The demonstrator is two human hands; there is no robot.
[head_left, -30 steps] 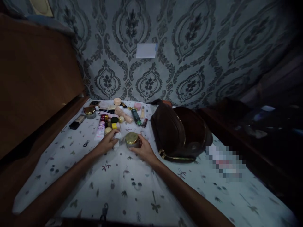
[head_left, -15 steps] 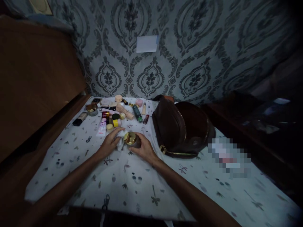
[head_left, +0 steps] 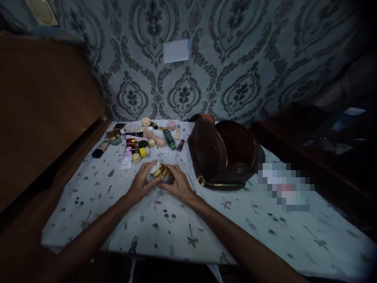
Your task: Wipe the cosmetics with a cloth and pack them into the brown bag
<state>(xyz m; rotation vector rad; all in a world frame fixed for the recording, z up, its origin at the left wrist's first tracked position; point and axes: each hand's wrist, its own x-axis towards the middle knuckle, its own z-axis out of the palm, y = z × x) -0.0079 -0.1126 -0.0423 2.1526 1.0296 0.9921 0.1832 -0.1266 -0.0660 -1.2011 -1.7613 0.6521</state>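
Note:
Low over the white patterned cloth, my right hand point(head_left: 180, 184) grips a cosmetic jar point(head_left: 165, 174) with a shiny gold lid, fingers round its right side. My left hand point(head_left: 141, 184) is closed on a crumpled white tissue point(head_left: 154, 168), pressing it to the lid's left side. The thumbs are close together at the near side of the jar. Just beyond my hands lie a pink-and-white tube point(head_left: 126, 158), a small cream-lidded pot point(head_left: 136, 157) and a yellow-banded bottle point(head_left: 143, 152).
A brown leather bag point(head_left: 206, 153) stands unzipped to the right. More cosmetics lie toward the wall, among them a dark green tube point(head_left: 169, 139), a gold-lidded jar point(head_left: 114, 136) and a foundation bottle point(head_left: 100, 149). Wooden furniture point(head_left: 50, 98) borders the left. A blurred patch point(head_left: 285, 186) covers something at right.
My left hand has come in against the jar, bringing the tissue onto its lid. My right hand keeps its hold on the jar. The view has shifted slightly.

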